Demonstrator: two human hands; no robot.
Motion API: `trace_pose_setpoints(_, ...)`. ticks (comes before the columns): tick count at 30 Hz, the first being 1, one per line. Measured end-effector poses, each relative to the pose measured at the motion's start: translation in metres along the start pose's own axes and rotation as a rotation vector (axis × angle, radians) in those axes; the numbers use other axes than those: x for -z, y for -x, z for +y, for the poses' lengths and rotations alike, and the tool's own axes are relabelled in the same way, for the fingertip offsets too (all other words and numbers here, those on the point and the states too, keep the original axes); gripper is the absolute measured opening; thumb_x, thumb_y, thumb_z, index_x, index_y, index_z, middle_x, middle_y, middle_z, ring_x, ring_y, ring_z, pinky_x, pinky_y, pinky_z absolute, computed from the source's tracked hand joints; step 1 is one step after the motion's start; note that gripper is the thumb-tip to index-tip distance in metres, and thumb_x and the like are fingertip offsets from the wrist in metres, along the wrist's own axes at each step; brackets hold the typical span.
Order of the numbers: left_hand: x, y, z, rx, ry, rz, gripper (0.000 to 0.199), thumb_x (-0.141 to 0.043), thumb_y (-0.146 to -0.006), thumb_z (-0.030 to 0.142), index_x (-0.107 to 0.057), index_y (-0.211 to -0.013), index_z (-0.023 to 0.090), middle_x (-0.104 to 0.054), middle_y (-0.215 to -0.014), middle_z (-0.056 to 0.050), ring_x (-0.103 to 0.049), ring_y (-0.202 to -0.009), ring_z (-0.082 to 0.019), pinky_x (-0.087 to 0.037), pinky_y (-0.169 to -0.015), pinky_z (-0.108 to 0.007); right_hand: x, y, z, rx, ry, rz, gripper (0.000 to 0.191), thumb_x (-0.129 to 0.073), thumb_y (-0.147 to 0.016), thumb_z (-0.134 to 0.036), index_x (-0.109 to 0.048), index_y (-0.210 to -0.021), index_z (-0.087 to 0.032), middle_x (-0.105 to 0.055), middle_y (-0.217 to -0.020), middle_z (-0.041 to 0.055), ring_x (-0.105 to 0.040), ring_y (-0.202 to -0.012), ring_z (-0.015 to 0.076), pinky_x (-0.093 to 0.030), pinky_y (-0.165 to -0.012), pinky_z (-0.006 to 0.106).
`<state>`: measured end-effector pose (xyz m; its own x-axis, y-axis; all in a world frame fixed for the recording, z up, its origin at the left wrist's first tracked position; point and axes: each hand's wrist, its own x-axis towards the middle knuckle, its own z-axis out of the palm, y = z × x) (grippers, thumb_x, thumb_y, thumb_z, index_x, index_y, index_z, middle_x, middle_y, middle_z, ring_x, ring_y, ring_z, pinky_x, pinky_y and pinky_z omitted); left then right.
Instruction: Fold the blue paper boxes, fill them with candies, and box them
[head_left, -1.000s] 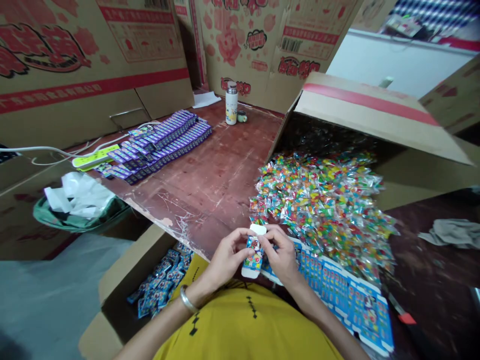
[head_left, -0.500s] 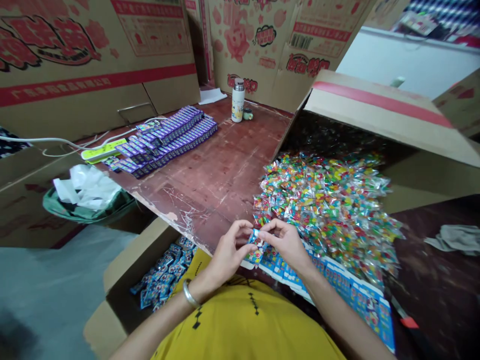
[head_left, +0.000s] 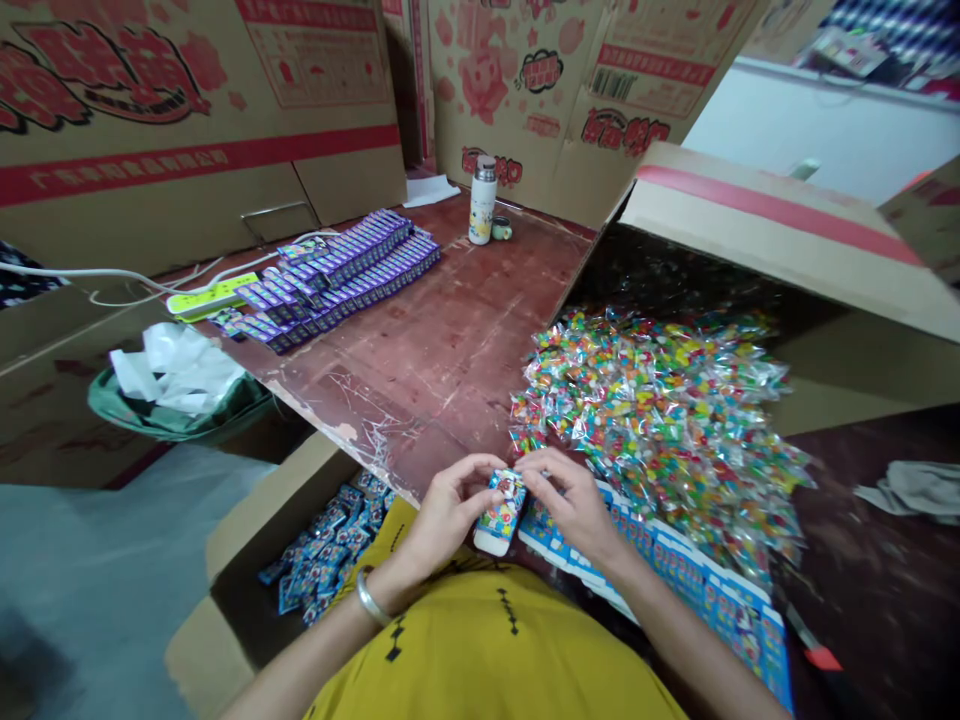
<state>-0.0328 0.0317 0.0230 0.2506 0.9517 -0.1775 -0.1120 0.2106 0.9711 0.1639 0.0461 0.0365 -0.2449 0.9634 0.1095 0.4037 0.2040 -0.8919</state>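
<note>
A small blue printed candy box [head_left: 501,508] is held upright-ish at the table's front edge, its white end flap towards me. My left hand [head_left: 450,510] pinches its left side between thumb and fingers. My right hand [head_left: 570,500] has its fingers closed at the box's upper right corner. Just right of it lies a row of flat blue cartons [head_left: 675,570], overlapping one another. Beyond them spreads a heap of clear bags of colourful candy [head_left: 645,400], spilling from a tipped cardboard box [head_left: 765,205].
An open carton [head_left: 277,510] below the table edge holds several filled blue boxes [head_left: 330,550]. Stacked purple boxes [head_left: 352,270], a yellow power strip [head_left: 214,297] and a thermos [head_left: 482,200] stand on the table. A cutter [head_left: 814,640] lies at right.
The candy box has turned in my hands, so its printed front and white end flap now show more fully. My right hand has shifted slightly lower at its top.
</note>
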Motion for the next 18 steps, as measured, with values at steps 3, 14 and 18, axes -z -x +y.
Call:
trace_pose_setpoints(3, 0.019, -0.006, 0.001, 0.012, 0.009, 0.137, 0.025, -0.073, -0.073, 0.025, -0.053, -0.084, 0.017, -0.063, -0.076, 0.002, -0.060, -0.070, -0.011, -0.048, -0.066, -0.021, 0.017, -0.024, 0.024, -0.118, 0.207, 0.166, 0.020, -0.052, -0.091, -0.037, -0.061, -0.098, -0.021, -0.066, -0.081, 0.0035, -0.063, -0.072, 0.0194, -0.046, -0.065, 0.030)
trace_pose_setpoints(14, 0.050, -0.001, -0.001, 0.189, 0.120, 0.171, 0.052, -0.070, -0.074, 0.030, -0.048, -0.121, 0.019, -0.061, -0.102, -0.005, -0.068, -0.075, -0.018, -0.057, -0.072, -0.035, 0.016, -0.088, 0.055, -0.115, 0.424, 0.150, 0.020, -0.068, -0.077, -0.038, -0.057, -0.084, -0.022, -0.066, -0.072, 0.0001, -0.064, -0.066, 0.0191, -0.046, -0.061, 0.028)
trace_pose_setpoints(18, 0.038, -0.005, -0.014, 0.090, -0.011, 0.078, 0.042, -0.068, -0.076, 0.025, -0.057, -0.115, 0.015, -0.065, -0.108, -0.007, -0.063, -0.096, -0.022, -0.051, -0.085, -0.034, 0.019, -0.077, 0.019, -0.124, -0.024, 0.238, 0.029, -0.064, -0.081, -0.043, -0.052, -0.098, -0.023, -0.068, -0.081, 0.0019, -0.066, -0.064, 0.0197, -0.048, -0.050, 0.027)
